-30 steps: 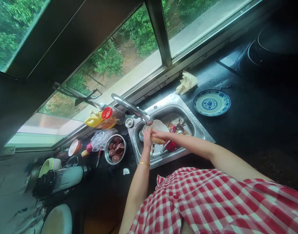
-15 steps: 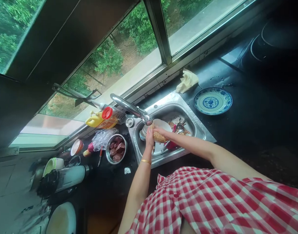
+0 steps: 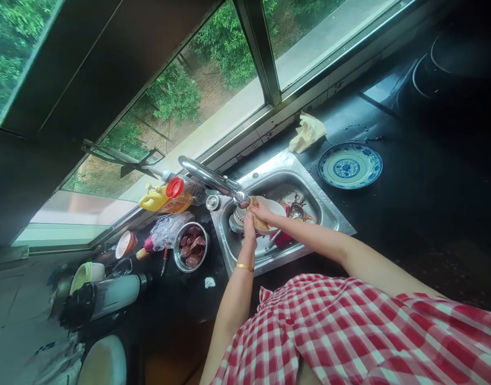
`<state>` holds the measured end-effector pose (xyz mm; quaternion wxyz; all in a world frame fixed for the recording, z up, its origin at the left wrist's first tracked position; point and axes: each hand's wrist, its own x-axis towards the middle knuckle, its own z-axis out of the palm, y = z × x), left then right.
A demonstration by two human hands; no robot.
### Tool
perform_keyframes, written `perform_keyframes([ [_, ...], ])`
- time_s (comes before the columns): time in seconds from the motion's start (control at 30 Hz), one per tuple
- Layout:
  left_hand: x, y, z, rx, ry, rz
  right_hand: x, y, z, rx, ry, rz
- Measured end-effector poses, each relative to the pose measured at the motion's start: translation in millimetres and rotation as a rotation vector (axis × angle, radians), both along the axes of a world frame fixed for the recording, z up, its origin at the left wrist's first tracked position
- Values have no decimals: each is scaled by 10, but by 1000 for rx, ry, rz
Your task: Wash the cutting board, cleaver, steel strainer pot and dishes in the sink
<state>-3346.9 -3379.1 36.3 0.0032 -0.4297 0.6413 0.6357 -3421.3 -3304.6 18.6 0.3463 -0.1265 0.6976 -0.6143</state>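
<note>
Under the tap (image 3: 213,177), a tan, rough-textured loofah (image 3: 260,223) is gripped between my two hands over the sink (image 3: 336,216). My left hand (image 3: 250,226) is closed on its left side. From the right, my right hand (image 3: 263,212) wraps over its upper part; the fingertips are partly hidden. Just behind and below the loofah lies a white bowl (image 3: 279,208). Beside it in the basin sit a striped cup or bowl (image 3: 238,216), a red item (image 3: 283,239) and several utensils (image 3: 297,212).
To the right of the sink lies a blue-and-white plate (image 3: 350,166), with a crumpled cream cloth (image 3: 307,132) behind it. On the left stand a metal bowl of dark red pieces (image 3: 191,246), a small knife (image 3: 164,260), a yellow bottle (image 3: 165,199) and a red-lidded jar (image 3: 175,187).
My right hand has moved up and left over the loofah towards the tap outlet. My left hand has dropped slightly lower along the loofah. The view has shifted a little.
</note>
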Motion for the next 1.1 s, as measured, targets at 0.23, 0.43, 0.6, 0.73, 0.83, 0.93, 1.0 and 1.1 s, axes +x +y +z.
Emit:
perform_keyframes([
  [0.23,-12,-283,223,-500,62,-326,208,285,-225,46,387,608],
  [0.43,96,-244,68,-134,-50,2,-235,574,-330,510,575,186],
  [0.6,274,-223,-53,91,188,53,-438,789,-319,192,2,-13],
  [0.73,269,-189,-83,139,310,43,-241,860,-335,-117,-269,1],
  [0.83,210,-198,-62,102,273,-54,-131,832,-316,-132,-261,-33],
  [0.93,145,-246,-23,-177,138,-229,-107,780,-248,-79,-238,-135],
  [1.0,107,-260,-9,-578,43,-326,-122,751,-182,42,-126,-223],
  [1.1,92,-189,-39,-1145,-43,-515,-169,726,-71,208,40,-273],
])
